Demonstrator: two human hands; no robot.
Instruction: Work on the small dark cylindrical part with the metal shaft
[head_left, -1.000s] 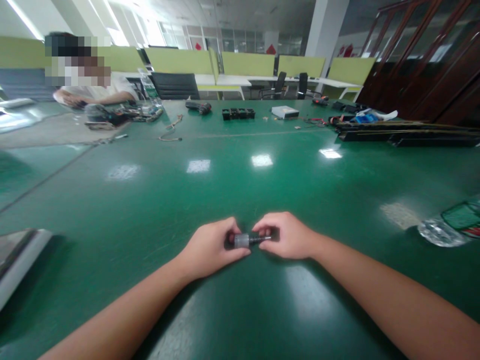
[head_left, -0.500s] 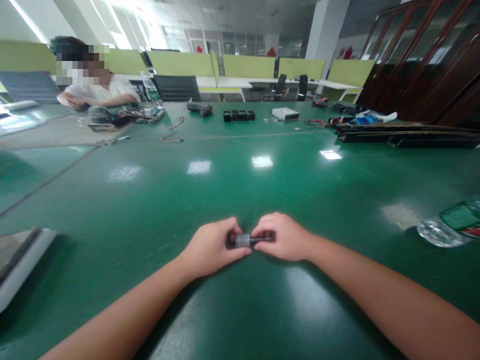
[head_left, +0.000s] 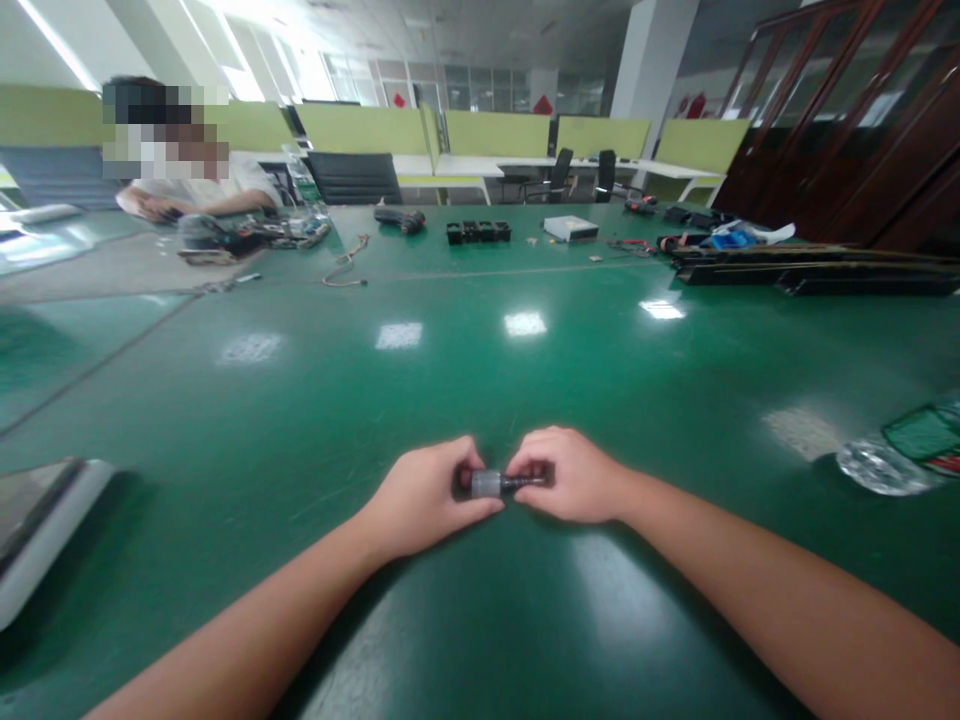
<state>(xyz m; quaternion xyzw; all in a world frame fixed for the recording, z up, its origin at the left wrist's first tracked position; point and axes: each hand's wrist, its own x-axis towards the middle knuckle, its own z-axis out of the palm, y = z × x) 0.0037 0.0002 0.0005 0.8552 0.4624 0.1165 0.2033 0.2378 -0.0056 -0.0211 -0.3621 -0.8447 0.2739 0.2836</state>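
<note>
A small cylinder point(head_left: 486, 484) with a clear grey middle lies sideways between both hands, low over the green table point(head_left: 480, 390). My left hand point(head_left: 436, 492) has its thumb and fingers closed round the cylinder's left end. From its right side a thin dark ribbed shaft point(head_left: 525, 482) sticks out. My right hand point(head_left: 571, 476) pinches that shaft between thumb and index finger. The palms and curled fingers hide parts of both ends.
A clear bottle point(head_left: 889, 462) lies at the right edge. A flat light-edged object point(head_left: 56, 520) is at the left. Black blocks point(head_left: 478, 232), a white box point(head_left: 570, 228) and dark rails point(head_left: 817, 270) lie across the far side. A person point(head_left: 202, 180) sits at the far left.
My right thumb and fingertips have shifted slightly right along the shaft, so a little more of it shows beside the cylinder. My left hand stays in nearly the same place.
</note>
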